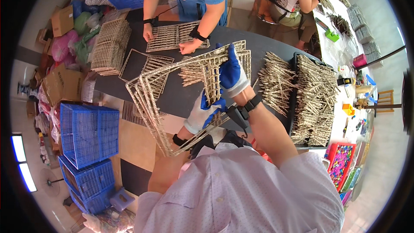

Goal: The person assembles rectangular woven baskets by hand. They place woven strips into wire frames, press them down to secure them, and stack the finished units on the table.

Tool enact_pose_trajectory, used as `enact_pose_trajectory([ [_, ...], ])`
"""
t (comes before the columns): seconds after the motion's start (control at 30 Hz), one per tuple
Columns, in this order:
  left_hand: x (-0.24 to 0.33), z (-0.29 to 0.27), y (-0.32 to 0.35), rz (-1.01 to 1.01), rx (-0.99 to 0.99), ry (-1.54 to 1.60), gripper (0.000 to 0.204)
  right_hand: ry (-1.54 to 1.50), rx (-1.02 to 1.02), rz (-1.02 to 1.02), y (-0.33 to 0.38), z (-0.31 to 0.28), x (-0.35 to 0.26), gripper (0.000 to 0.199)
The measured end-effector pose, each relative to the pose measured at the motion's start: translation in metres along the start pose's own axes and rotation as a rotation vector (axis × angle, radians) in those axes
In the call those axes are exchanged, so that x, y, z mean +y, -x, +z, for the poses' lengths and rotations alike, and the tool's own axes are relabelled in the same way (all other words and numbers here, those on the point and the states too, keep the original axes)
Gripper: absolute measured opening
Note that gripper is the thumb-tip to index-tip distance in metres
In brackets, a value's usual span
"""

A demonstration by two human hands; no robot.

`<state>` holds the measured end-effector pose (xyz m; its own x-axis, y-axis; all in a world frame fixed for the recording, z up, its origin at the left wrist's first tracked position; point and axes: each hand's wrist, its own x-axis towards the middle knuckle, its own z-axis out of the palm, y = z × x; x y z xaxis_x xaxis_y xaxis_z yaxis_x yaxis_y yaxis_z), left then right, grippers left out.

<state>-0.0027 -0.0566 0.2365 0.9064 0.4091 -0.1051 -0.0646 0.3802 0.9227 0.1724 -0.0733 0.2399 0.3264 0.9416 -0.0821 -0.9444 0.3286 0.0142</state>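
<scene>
Both my hands wear white gloves with blue palms. My left hand (202,114) grips the lower end of a ladder-like strip on several nested rectangular frames (144,99) of pale, knobbly rods. My right hand (233,73) is closed round the upper right part of these frames. They tilt above the dark table, and their large open corners reach to the left and down across my left wrist. A small bundle of short rods (192,72) lies behind them. To the right are a loose heap of rods (276,82) and a black tray (294,118) piled with more.
Across the table (254,45) a person in blue rests both hands by a slatted rack (172,36). A stack of racks (111,45) stands at the left. Blue crates (88,131) sit on the floor. Another person (297,0) sits at a white table on the right.
</scene>
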Motion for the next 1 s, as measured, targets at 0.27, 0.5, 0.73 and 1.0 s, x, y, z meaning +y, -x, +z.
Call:
enact_pose_trajectory([
  [0.27, 0.010, 0.004, 0.002, 0.119, 0.274, -0.534, 0.058, 0.243, 0.274, -0.127, -0.016, 0.032, 0.024, 0.033],
  [0.5, 0.012, 0.011, 0.007, 0.211, 0.398, -0.440, 0.045, 0.316, -0.047, 0.088, -0.012, 0.036, 0.016, 0.032],
  [0.73, 0.025, 0.005, 0.015, -0.047, 0.137, 0.265, 0.031, 0.259, -0.257, 0.179, -0.008, 0.001, 0.003, 0.035],
  [1.0, 0.022, 0.001, 0.008, 0.074, 0.229, -0.238, 0.027, 0.115, -0.163, 0.240, -0.006, 0.029, 0.019, 0.029],
])
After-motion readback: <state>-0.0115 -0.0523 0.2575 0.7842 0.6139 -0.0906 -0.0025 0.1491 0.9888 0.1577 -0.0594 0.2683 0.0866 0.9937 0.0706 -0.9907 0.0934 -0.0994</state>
